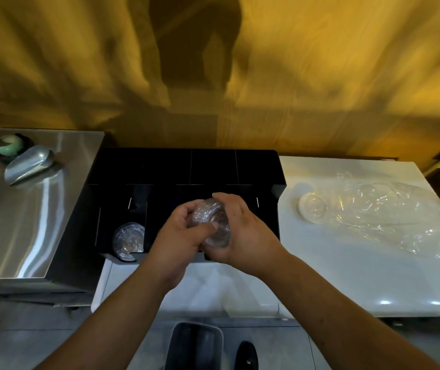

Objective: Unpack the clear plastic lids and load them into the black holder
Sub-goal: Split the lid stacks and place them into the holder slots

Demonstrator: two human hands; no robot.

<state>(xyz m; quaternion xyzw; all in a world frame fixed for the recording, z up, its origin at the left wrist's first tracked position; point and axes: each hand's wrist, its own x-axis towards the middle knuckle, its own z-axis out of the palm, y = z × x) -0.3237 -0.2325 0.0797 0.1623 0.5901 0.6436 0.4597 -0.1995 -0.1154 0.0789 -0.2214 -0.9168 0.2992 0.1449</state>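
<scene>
Both hands grip a stack of clear plastic lids (209, 218) lying on its side above the middle front slot of the black holder (187, 166). My left hand (180, 235) wraps the stack's near left side, thumb across it. From the right, my right hand (243, 231) cups the stack. Another stack of clear lids (128, 240) sits in the holder's front left slot. On the white counter to the right, the opened clear plastic bag (389, 209) lies crumpled, with a few lids (312, 209) at its left end.
A steel-topped unit (27, 222) stands to the left, carrying a metal scoop (28, 165) and a green round object (8, 145). The white counter (373, 276) extends right. A grey bin (195, 345) stands on the floor below. Wood-pattern wall behind.
</scene>
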